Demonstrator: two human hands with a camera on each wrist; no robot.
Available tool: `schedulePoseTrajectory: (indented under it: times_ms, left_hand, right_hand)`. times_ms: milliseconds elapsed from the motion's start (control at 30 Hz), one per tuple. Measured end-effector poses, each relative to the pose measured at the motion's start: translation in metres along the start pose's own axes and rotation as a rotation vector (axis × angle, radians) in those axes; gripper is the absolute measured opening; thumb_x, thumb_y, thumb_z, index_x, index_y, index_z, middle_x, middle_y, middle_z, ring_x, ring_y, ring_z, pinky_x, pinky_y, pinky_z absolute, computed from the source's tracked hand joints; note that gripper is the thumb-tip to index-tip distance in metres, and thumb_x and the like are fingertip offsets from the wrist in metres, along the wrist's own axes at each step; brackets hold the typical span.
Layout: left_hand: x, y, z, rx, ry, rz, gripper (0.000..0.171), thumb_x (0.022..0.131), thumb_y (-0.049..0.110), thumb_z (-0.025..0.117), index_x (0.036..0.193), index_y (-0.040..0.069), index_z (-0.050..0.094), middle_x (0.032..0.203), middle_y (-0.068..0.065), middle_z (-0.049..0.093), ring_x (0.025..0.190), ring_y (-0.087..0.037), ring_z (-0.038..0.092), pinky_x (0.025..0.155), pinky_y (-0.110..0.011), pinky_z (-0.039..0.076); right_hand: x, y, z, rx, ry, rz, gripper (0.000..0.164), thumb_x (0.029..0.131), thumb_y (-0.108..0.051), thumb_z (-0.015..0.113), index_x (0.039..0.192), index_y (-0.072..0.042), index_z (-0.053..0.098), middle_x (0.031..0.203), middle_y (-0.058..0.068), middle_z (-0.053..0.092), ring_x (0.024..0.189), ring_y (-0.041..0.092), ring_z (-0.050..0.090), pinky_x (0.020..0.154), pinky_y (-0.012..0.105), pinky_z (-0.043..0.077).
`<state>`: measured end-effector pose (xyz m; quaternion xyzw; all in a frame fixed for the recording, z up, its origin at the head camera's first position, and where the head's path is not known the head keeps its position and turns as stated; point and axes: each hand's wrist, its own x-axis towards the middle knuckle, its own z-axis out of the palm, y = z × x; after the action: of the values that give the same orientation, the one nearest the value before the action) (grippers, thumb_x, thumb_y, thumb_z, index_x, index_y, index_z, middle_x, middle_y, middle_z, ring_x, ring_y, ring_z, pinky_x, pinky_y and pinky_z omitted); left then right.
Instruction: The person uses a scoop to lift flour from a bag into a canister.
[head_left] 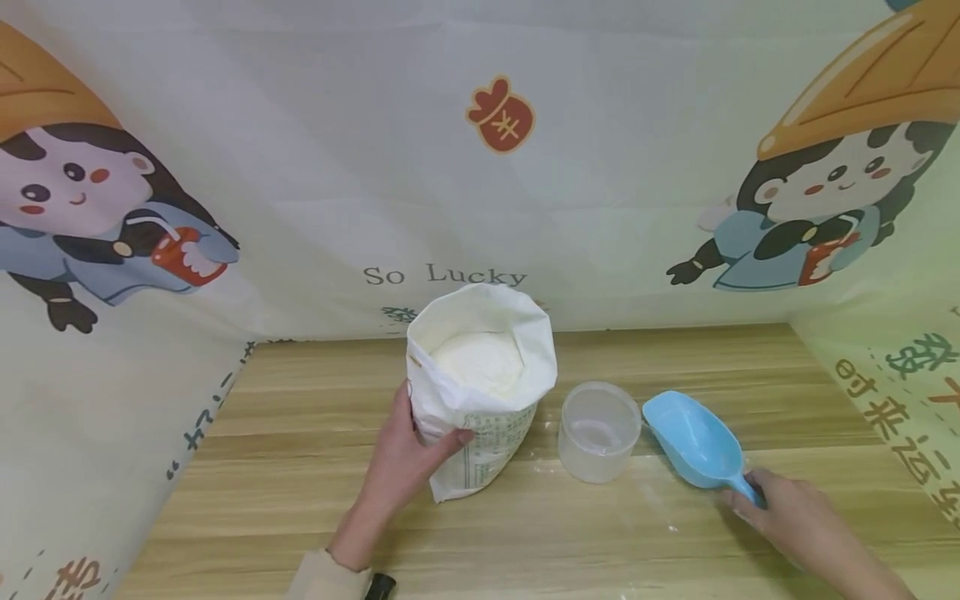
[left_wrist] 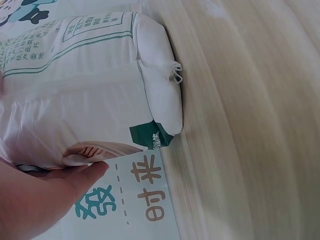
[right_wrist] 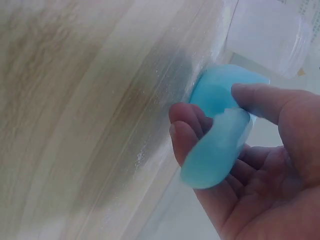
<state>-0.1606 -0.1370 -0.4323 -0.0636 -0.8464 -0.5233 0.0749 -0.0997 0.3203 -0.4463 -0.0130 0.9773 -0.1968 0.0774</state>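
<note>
An opened white bag [head_left: 495, 450] printed with green text stands on the table, white powder [head_left: 480, 364] showing inside its mouth. My left hand [head_left: 408, 458] grips the bag's left side, thumb on the front and fingers going behind. In the left wrist view the bag's stitched bottom corner [left_wrist: 167, 85] is close to the wood. A light blue scoop [head_left: 693, 442] lies in my right hand [head_left: 798, 512], which holds it by the handle. Seen from the right wrist, thumb and fingers wrap the handle [right_wrist: 215, 155]. Between bag and scoop stands a clear round container [head_left: 598, 437].
The wood-grain table [head_left: 300, 450] bears traces of white powder near the container. A printed cloth [head_left: 600, 167] with cartoon figures walls off the back and both sides. A small black object [head_left: 381, 586] is by my left sleeve [head_left: 326, 577].
</note>
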Motion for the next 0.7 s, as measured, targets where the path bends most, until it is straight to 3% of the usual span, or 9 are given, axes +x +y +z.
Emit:
schedulePoseTrajectory:
  times_ms: [133, 367, 700]
  left_hand:
    - [0.000, 0.000, 0.001, -0.009, -0.004, 0.001, 0.101, 0.078, 0.028, 0.092, 0.158, 0.013, 0.032, 0.141, -0.014, 0.056, 0.122, -0.033, 0.059, 0.100, -0.055, 0.051]
    - [0.000, 0.001, 0.002, -0.001, 0.010, 0.006, 0.101, 0.078, 0.024, 0.092, 0.158, 0.012, 0.032, 0.139, -0.015, 0.057, 0.121, -0.033, 0.060, 0.098, -0.054, 0.051]
    - [0.000, 0.000, 0.003, -0.006, 0.018, 0.023, 0.101, 0.077, 0.021, 0.092, 0.158, 0.012, 0.032, 0.139, -0.015, 0.057, 0.121, -0.034, 0.059, 0.100, -0.055, 0.051]
  right_hand:
    - [0.000, 0.001, 0.001, -0.005, 0.010, -0.019, 0.024, 0.101, -0.025, 0.066, 0.090, -0.005, 0.059, 0.067, 0.001, 0.044, 0.062, 0.018, 0.044, 0.055, 0.033, 0.037]
    - [-0.002, -0.001, -0.002, 0.002, 0.072, -0.037, 0.032, 0.104, -0.020, 0.061, 0.115, 0.011, 0.062, 0.069, 0.000, 0.049, 0.063, 0.017, 0.046, 0.055, 0.034, 0.040]
    - [-0.004, -0.006, -0.021, 0.038, 0.288, -0.140, 0.020, 0.105, -0.012, 0.060, 0.106, 0.007, 0.064, 0.072, 0.001, 0.057, 0.062, 0.017, 0.049, 0.052, 0.032, 0.043]
